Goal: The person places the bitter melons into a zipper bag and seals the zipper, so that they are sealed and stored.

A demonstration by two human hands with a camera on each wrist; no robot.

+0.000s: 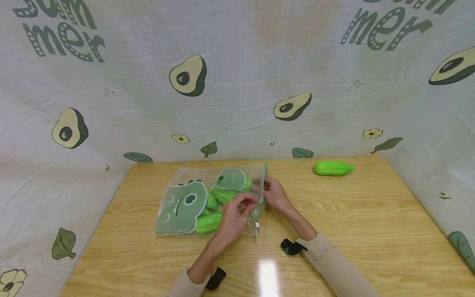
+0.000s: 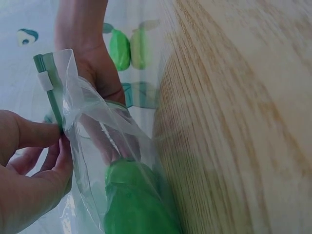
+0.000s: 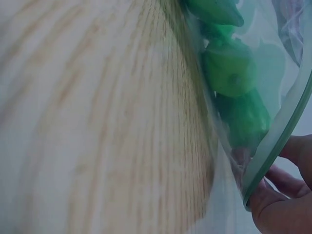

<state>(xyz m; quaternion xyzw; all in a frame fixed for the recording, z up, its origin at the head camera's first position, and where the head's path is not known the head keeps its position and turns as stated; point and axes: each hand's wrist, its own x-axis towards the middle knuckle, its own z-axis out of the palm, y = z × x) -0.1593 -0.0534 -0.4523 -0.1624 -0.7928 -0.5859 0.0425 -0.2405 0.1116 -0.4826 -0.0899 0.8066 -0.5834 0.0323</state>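
Note:
A clear zip bag (image 1: pixel 213 171) printed with green dinosaurs lies on the table, with several bright green gourd-like vegetables (image 1: pixel 208 223) inside. My left hand (image 1: pixel 233 218) pinches the bag's green zip edge between thumb and fingers; a white slider (image 2: pixel 45 81) sits on that zip. At the bag's mouth, my right hand (image 1: pixel 276 194) reaches in with fairly straight fingers, which show through the plastic. In the left wrist view their tips are right at the end of a green vegetable (image 2: pixel 139 200). The right wrist view shows the zip edge (image 3: pixel 280 141) crossing in front of these fingers.
Another green vegetable (image 1: pixel 333 168) lies at the back right of the wooden table (image 1: pixel 356 231). A white cloth (image 1: pixel 237 119) printed with avocados and leaves hangs behind the table and along its sides. Both wrists carry small black devices (image 1: pixel 291 246).

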